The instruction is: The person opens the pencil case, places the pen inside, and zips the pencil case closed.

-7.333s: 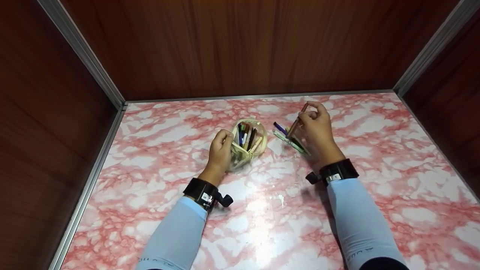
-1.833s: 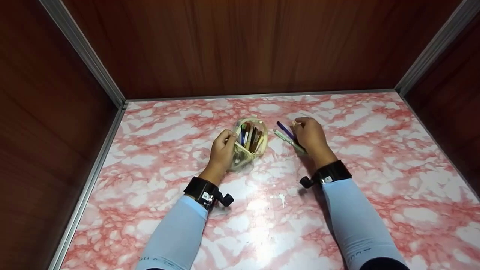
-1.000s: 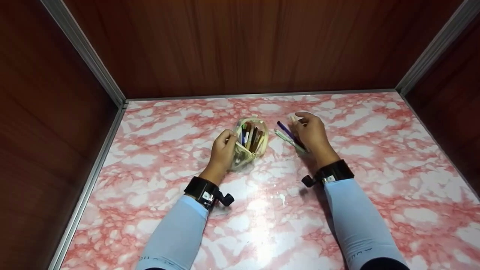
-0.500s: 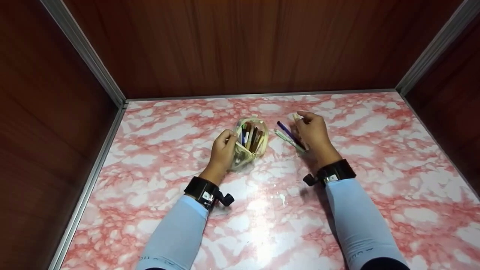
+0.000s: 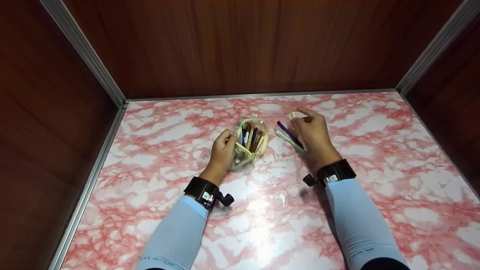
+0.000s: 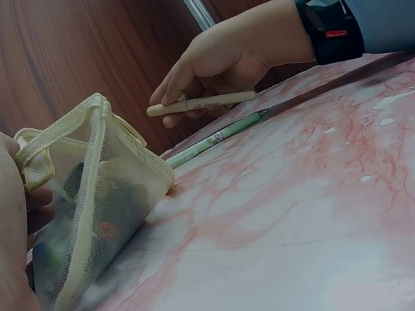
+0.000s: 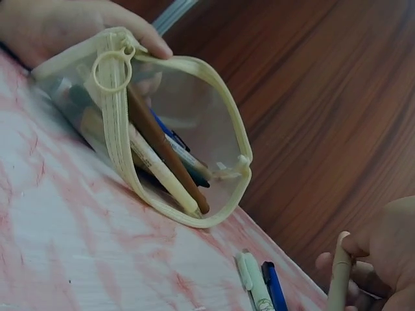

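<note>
My left hand [image 5: 222, 150] grips the near-left rim of a see-through mesh pencil case [image 7: 224, 91] with cream zip edging, its mouth spread wide. Inside lie several pens, among them a brown pen [image 7: 170, 152] and a cream pen [image 7: 162, 170]. To the right, my right hand [image 5: 313, 129] pinches another cream pen [image 6: 201, 102] between thumb and fingers, raised over the table. Just below and left of that hand, a pale green pen [image 5: 287, 139] and a blue-purple pen [image 5: 287, 129] lie side by side.
The table [image 5: 258, 225] has a red-and-white marbled top. Dark wood panels [image 5: 240, 48] enclose it at the back and both sides, with metal strips [image 5: 86, 56] at the corners. Each wrist wears a black camera strap [image 5: 337, 170].
Earlier my right hand held a brown pen over the loose pens; now it holds a cream pen, lifted slightly. A brown pen has appeared at the case's right side. The left hand stays put.
</note>
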The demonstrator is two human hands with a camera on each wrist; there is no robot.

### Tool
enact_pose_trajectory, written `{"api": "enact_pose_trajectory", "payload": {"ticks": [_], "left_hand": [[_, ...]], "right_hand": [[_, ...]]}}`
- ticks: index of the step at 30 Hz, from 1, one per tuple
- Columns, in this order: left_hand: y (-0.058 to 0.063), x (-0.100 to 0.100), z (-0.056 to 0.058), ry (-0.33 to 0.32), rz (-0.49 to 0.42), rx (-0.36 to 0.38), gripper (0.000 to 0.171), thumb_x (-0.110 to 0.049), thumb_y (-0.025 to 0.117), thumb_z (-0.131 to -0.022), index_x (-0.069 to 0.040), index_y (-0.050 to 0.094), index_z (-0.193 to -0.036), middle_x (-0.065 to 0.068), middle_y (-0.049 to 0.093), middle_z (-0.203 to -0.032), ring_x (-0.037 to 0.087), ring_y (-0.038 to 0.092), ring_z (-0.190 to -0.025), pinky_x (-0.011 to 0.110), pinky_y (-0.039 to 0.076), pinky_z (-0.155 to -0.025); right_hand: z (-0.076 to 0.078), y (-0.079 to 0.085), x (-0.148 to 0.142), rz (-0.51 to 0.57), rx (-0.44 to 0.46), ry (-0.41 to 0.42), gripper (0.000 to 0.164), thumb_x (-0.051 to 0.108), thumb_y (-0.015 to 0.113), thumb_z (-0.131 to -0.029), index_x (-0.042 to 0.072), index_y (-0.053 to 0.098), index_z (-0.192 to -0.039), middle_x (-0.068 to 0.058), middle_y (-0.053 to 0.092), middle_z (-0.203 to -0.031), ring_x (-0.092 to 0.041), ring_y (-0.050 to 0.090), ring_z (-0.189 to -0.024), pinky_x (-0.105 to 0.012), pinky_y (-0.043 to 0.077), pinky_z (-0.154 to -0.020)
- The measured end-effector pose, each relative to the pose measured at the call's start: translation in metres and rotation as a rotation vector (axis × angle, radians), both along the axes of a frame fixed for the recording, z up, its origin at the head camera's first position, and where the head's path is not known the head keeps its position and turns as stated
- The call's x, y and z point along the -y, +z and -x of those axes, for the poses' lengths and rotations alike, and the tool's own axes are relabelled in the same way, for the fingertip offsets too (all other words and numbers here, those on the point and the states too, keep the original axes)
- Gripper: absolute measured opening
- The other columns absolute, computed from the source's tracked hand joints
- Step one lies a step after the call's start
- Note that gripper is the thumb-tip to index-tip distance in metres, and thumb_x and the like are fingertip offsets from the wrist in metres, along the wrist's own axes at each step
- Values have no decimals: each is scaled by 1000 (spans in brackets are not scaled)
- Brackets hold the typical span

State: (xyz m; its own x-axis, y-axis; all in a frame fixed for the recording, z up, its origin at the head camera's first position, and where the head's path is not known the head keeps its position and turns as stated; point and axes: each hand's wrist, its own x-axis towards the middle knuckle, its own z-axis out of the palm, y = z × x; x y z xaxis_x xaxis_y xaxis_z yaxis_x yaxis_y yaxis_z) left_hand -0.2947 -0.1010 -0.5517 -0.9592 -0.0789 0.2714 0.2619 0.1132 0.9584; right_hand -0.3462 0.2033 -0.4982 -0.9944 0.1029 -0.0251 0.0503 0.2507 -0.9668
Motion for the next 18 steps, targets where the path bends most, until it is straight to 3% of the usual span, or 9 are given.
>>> {"api": "enact_pose_trajectory", "payload": {"ticks": [3, 6, 10, 13, 18], "left_hand": [[-8, 1, 5, 7, -2, -27, 19, -17, 62, -109, -7, 68, -93, -6, 52, -76, 9, 47, -66, 26, 42, -65], [-8, 1, 5, 2, -5, -25, 20, -17, 62, -109, -7, 67, -92, -6, 50, -74, 10, 47, -66, 26, 42, -64], [1, 0, 0, -4, -3, 10, 21, -14, 61, -111, 1, 66, -97, -7, 48, -75, 9, 45, -67, 25, 41, -66], [2, -1, 0, 7, 8, 23, 21, -14, 62, -112, 2, 66, -98, -7, 48, -76, 9, 46, -69, 25, 41, -67], [1, -1, 0, 10, 22, 31, 21, -15, 61, -111, 1, 65, -98, -7, 51, -80, 10, 50, -74, 26, 44, -71]], "right_hand": [[-1, 3, 2, 84, -10, -7, 54, 17, 68, -111, 18, 60, -165, -16, 82, -120, -13, 72, -72, -23, 54, -56], [0, 5, 6, 181, -38, -23, 50, 13, 69, -110, 13, 62, -160, -12, 84, -114, -11, 68, -66, -27, 57, -58], [1, 6, 14, 240, -85, -56, 40, 9, 70, -109, 3, 66, -149, -15, 86, -113, -11, 78, -81, -35, 69, -82], [1, 5, 22, 286, -100, -77, 36, 7, 71, -108, 0, 65, -142, -14, 87, -108, -13, 80, -81, -36, 70, -81], [-3, 3, 36, 366, -112, -95, 29, 6, 73, -107, 4, 61, -134, 1, 84, -93, -17, 82, -83, -32, 67, -79]]}}
